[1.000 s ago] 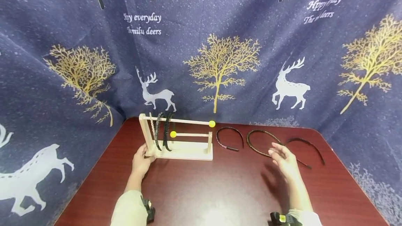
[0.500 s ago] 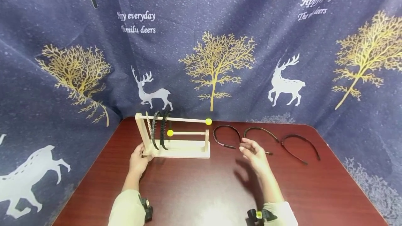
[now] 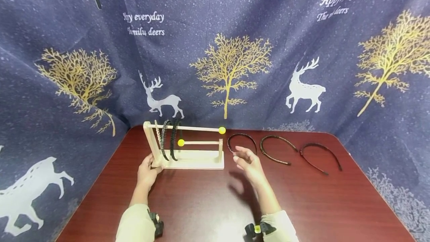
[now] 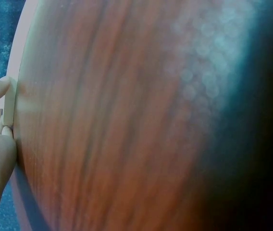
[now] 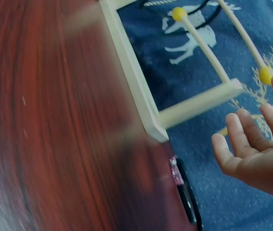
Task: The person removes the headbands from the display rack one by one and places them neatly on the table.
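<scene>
A pale wooden headband rack with yellow ball ends stands on the table. My left hand grips the left end of its base; thumb and fingers show around the wood in the left wrist view. On the upper bar hang a beige braided headband, a dark grey headband and a black toothed headband. My right hand, fingers loosely bent and holding nothing, is just right of the rack. It partly hides a dark headband with a pinkish patterned part.
Farther right on the reddish-brown table lie a gold-and-dark headband and a dark reddish headband. The lower bar of the rack bears nothing. A blue deer-print cloth hangs behind the table.
My right hand has moved left from over the gold-and-dark headband to beside the rack. The left hand has kept its grip on the base. The head view has shifted slightly.
</scene>
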### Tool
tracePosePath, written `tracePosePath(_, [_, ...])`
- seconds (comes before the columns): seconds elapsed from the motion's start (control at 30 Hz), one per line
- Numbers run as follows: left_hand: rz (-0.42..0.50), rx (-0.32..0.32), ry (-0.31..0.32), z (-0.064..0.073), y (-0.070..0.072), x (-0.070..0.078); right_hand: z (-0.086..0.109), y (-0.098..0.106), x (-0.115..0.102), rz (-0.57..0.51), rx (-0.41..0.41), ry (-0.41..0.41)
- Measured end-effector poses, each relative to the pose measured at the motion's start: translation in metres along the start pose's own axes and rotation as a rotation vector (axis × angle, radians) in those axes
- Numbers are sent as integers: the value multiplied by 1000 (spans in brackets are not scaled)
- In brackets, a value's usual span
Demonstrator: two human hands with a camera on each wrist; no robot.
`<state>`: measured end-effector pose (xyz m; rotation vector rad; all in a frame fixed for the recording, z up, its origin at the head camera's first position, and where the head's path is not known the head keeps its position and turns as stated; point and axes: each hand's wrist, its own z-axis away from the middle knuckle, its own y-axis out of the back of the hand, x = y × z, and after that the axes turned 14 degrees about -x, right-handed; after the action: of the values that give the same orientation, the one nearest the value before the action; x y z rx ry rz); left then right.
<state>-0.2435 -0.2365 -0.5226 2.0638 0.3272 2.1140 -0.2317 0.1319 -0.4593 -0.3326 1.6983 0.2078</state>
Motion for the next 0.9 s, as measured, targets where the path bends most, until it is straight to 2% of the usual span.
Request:
tracePosePath(0.33, [11, -2, -2, -1, -1, 0, -11, -30, 7, 2, -71, 18])
tracePosePath(0.53, [10, 2, -7, 1, 0, 2, -19, -50, 8, 26, -144, 31])
tracePosePath(0.7, [24, -6, -6, 1, 0, 3, -23, -69, -7, 42, -212, 45])
tracePosePath(0.9, [40, -1, -10, 0, -1, 3, -27, -89, -23, 66, -237, 81])
